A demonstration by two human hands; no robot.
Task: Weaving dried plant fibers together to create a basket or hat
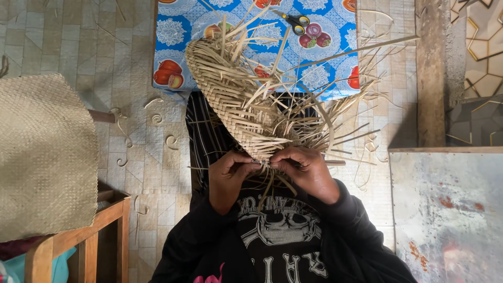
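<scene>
A half-woven basket (238,99) of pale straw strips is held over my lap, its loose strip ends fanning out to the right and upward. My left hand (228,175) grips the near edge of the weave from the left, fingers curled on the strips. My right hand (309,170) pinches the same edge from the right, almost touching the left hand. Several loose strip ends hang down between the two hands. Black sleeves and a black printed shirt fill the bottom of the view.
A table with a blue patterned cloth (178,31) stands ahead, yellow-handled scissors (296,22) on it. A large woven mat piece (44,157) lies on a wooden chair (102,220) at left. A worn metal sheet (445,209) sits at right. Straw curls litter the tiled floor.
</scene>
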